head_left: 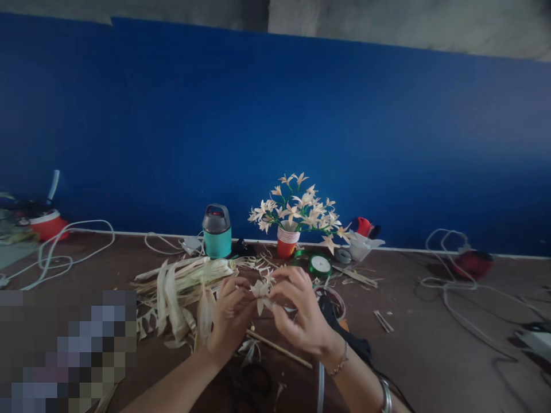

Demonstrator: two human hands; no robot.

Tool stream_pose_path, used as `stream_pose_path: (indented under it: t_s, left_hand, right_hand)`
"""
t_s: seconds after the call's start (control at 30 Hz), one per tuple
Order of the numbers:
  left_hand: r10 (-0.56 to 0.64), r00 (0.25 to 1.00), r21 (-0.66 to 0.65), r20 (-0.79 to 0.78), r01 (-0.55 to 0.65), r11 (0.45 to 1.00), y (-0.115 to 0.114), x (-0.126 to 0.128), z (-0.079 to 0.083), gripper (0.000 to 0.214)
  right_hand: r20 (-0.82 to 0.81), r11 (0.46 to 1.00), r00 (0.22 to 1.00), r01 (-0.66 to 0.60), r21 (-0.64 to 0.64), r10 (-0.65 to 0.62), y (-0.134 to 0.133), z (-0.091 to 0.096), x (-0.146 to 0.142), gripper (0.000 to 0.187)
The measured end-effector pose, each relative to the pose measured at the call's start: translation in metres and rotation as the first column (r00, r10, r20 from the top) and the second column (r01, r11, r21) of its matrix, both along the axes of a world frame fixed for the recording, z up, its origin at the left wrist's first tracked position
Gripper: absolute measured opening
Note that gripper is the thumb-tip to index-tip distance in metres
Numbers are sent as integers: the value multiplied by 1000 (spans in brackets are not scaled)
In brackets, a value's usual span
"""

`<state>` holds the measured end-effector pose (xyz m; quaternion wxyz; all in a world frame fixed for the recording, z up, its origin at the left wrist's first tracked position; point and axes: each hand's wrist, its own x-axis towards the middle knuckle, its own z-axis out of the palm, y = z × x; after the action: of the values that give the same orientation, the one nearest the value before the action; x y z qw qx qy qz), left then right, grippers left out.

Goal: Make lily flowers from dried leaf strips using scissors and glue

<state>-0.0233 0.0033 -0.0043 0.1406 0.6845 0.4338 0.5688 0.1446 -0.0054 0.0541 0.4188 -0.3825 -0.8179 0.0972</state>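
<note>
A pale flower made of dried husk point(260, 289) is held up over the table between both hands. My left hand point(232, 314) pinches it from the left with thumb and fingers. From the right, the fingertips of my right hand point(299, 310) close on its petals. Below the hands lie a thin wooden stick point(282, 349) and a loose strip of husk point(249, 349). Dried corn husks point(172, 295) are heaped beside my left hand. Behind the hands, a bunch of similar flowers point(307, 209) on green stems stands in red and white paper cups point(287, 241).
A teal container with a grey lid point(217, 234) stands at the back. Right of the cups are a green ribbon spool point(319, 265) and a white plastic bag point(364, 246). Dark scissors point(252, 381) lie in front. White cables point(447, 281) trail at the right; a blue panel point(215, 115) rises behind.
</note>
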Motion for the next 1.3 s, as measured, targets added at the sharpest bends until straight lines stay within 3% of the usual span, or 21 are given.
stream_pose_path:
  t_s: [0.1, 0.23, 0.33, 0.47, 0.57, 0.63, 0.77, 0.83, 0.97, 1.2, 1.3]
  left_hand:
    - [22, 997, 67, -72, -17, 998, -1, -1, 2, 16]
    - [20, 990, 107, -140, -5, 994, -3, 0, 5, 15]
    - [51, 986, 139, -157, -29, 990, -5, 1, 6, 13]
    - [50, 987, 189, -154, -21, 982, -9, 1, 9, 12]
    - [36, 989, 198, -143, -7, 980, -9, 2, 10, 11]
    - [22, 989, 180, -144, 4, 984, -8, 2, 9, 10]
    - [-25, 987, 116, -158, 43, 992, -6, 2, 7, 10]
    - [-53, 985, 97, -164, 70, 993, -5, 3, 6, 12]
    - [-75, 978, 118, -192, 99, 988, -7, 5, 7, 12]
    - [-80, 976, 126, -205, 107, 986, -11, 5, 9, 11]
    - [-38, 980, 104, -195, 59, 993, -9, 3, 9, 12]
  right_hand:
    - [-223, 974, 972, 24, -225, -75, 6, -1, -1, 13]
    - [-376, 866, 922, -114, -487, -90, 11, -4, -5, 7]
    - [-517, 717, 841, -261, -646, -160, 11, -6, -7, 9]
    - [-591, 458, 743, -427, -780, -314, 13, -11, -8, 9]
    - [-574, 370, 731, -450, -812, -369, 14, -13, -6, 8]
    - [-569, 383, 750, -443, -810, -337, 14, -10, -4, 9]
    - [-559, 576, 805, -366, -731, -198, 13, 1, 2, 18]
    - [-519, 614, 845, -342, -711, -131, 12, 5, 4, 19]
    - [-471, 551, 875, -339, -763, -114, 12, 7, 4, 18]
    - [-520, 429, 827, -400, -810, -212, 15, -5, 2, 16]
    - [-531, 457, 832, -415, -786, -158, 17, -5, 5, 22]
